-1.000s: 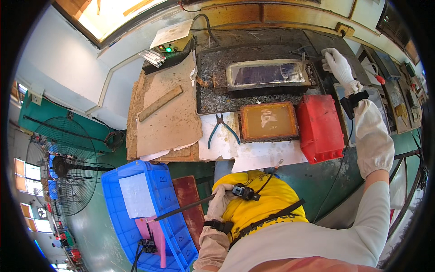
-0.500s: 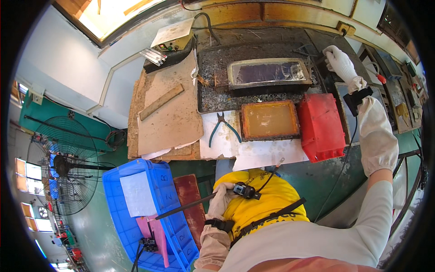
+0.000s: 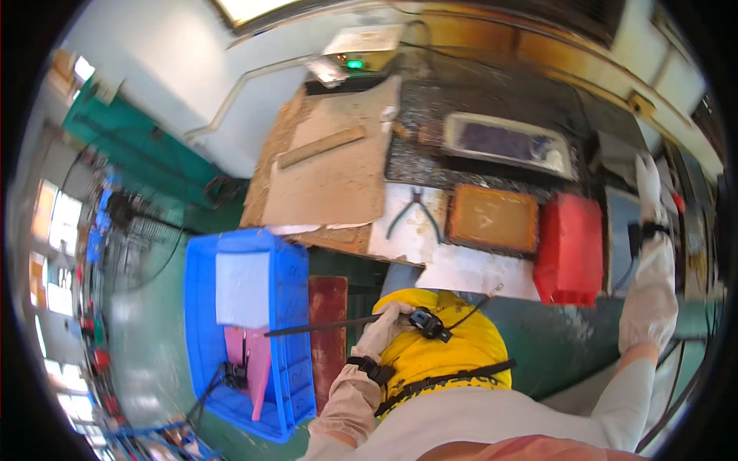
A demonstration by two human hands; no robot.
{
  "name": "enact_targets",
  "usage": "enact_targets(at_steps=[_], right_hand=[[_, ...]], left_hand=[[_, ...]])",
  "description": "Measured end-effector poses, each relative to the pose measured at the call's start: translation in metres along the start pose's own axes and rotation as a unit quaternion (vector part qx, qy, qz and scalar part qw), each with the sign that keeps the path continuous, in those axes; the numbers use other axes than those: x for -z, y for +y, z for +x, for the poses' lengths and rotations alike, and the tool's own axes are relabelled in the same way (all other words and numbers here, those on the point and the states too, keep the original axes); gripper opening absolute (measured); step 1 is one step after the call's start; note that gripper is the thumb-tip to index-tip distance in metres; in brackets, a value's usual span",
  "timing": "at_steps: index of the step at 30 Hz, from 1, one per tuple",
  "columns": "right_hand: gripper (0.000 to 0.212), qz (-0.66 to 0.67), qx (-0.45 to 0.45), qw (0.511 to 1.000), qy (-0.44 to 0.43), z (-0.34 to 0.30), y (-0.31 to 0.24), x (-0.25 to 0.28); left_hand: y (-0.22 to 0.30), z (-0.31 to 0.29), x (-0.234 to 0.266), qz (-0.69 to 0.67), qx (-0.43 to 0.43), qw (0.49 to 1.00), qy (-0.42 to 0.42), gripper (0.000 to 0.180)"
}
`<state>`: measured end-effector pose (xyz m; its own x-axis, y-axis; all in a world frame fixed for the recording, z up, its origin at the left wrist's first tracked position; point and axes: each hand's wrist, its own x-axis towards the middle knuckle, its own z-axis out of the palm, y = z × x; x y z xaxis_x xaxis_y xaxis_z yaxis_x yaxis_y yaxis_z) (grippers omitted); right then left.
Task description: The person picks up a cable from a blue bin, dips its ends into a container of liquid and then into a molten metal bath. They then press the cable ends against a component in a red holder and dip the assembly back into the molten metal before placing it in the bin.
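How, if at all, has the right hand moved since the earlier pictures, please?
Yes: the right hand has shifted rightward and somewhat nearer the person, judged against the red container, though the camera view has swung too.

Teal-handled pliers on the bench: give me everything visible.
The teal-handled metal pliers lie flat, handles spread in an inverted V toward the bottom of the picture, dark head pointing away. The head looks like metal; the grips look like plastic or rubber. They rest on a stained white paper sheet, between a brown cardboard-like sheet and a rectangular orange-rimmed tray. The left hand and right hand are both clear of them. Blur hides whether the jaw tips meet.
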<state>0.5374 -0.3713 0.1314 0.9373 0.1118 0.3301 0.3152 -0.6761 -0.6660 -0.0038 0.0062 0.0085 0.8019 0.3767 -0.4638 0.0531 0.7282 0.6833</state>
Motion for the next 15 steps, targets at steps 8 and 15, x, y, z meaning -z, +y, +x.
enact_targets(at_steps=[8, 15], right_hand=[[0.04, 0.383, -0.291, 0.862, -0.159, -0.036, 0.083, -0.06], [0.05, 0.135, -0.248, 0.943, -0.176, -0.028, 0.082, 0.009]], left_hand=[[0.005, -0.019, -0.011, 0.168, -0.033, 0.985, -0.039, 0.031], [0.045, -0.051, -0.013, 0.1, -0.227, 0.969, 0.002, 0.044]])
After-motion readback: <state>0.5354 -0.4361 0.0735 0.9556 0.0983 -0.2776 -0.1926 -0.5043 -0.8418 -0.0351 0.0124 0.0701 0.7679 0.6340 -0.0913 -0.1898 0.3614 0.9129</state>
